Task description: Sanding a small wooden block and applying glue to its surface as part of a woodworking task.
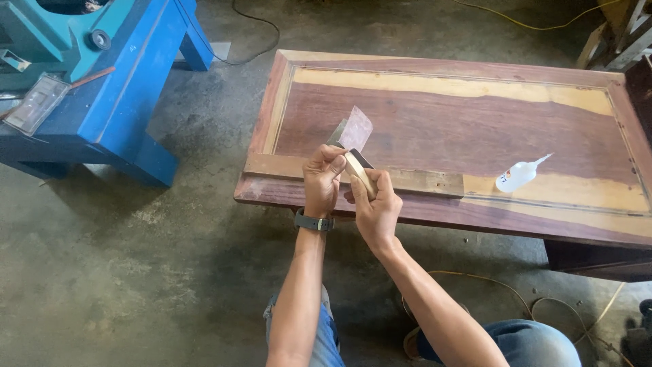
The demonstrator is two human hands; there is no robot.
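A putty knife [354, 132] with a wide metal blade and a pale wooden handle is raised over the near left corner of a reddish-brown wooden door panel [448, 129]. My right hand [375, 208] grips the handle from below. My left hand [322, 178], a dark watch on its wrist, pinches the tool where handle meets blade. The blade tilts up and away from me, above the panel's near rail [421, 182].
A small white squeeze bottle [519, 175] lies on the panel to the right. A blue and teal machine stand [115, 88] sits at the left on the concrete floor. Cables run across the floor at the top and bottom right. My knees show at the bottom.
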